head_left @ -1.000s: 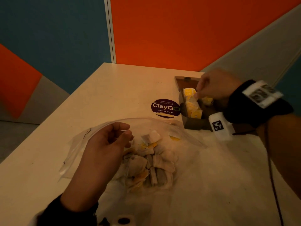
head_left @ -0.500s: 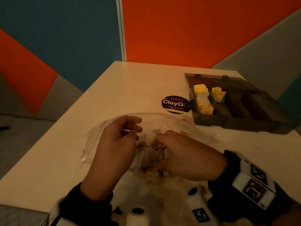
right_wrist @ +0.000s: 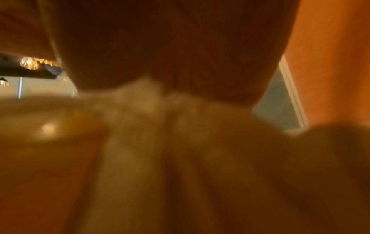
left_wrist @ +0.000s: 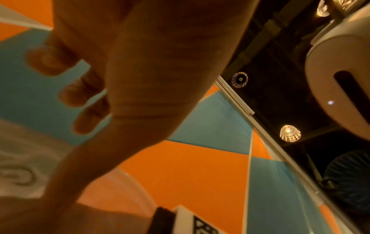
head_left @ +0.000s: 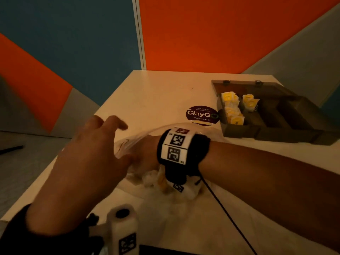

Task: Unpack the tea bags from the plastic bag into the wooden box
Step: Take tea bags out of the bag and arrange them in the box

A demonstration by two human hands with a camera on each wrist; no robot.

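Right hand (head_left: 144, 153) is buried in plastic bag (head_left: 132, 138) among tea bags (head_left: 152, 178); grip cannot be told. Left hand (head_left: 95, 150) is held loosely spread, nothing gripped. Risk: unpinned bag may be dragged up, tea bags spilled short of wooden box (head_left: 239, 132).

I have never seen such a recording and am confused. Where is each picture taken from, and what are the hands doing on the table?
There is no machine: a person works with two bare hands. One picture comes from a camera on the head; the other two come from cameras on the wrists, so they show mostly skin and blur. On the table are an open box holding some tea bags, a bag with more, and a round sticker. The left hand is open at the bag's mouth and holds nothing visible. The right hand reaches into the bag; its fingers are hidden, so I cannot tell what it holds.
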